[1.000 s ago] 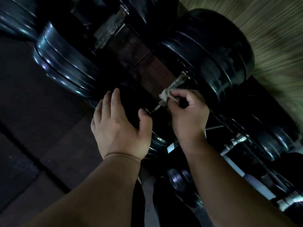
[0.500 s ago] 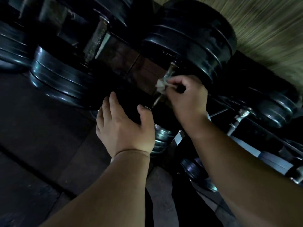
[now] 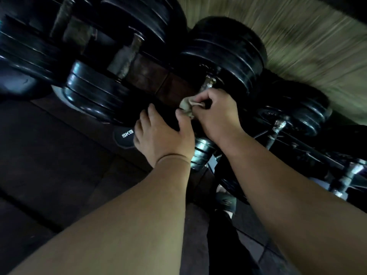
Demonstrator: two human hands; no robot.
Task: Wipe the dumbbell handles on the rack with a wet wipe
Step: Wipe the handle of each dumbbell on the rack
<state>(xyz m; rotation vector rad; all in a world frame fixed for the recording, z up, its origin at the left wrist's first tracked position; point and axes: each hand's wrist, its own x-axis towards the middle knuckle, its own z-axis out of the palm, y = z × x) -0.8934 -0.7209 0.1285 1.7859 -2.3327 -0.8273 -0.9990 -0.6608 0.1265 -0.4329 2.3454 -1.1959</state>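
Observation:
My right hand [image 3: 216, 116] grips a crumpled pale wet wipe [image 3: 187, 107] wrapped round a metal dumbbell handle [image 3: 208, 82]; only the handle's top end shows above my fingers, running into a big black weight head [image 3: 228, 54]. My left hand [image 3: 161, 135] rests with straight fingers on the dark near head of the same dumbbell, thumb almost touching the wipe. That near head is lost in shadow.
More black dumbbells fill the rack: one with a bare handle [image 3: 125, 56] to the left, another handle [image 3: 277, 129] to the right. A head marked 5KG [image 3: 125, 136] sits left of my left hand. Dark floor tiles [image 3: 49, 165] lie below.
My right hand has slid the wipe down along the handle toward my left hand. The view has swung, showing more rack to the left. My left hand stays on the near head.

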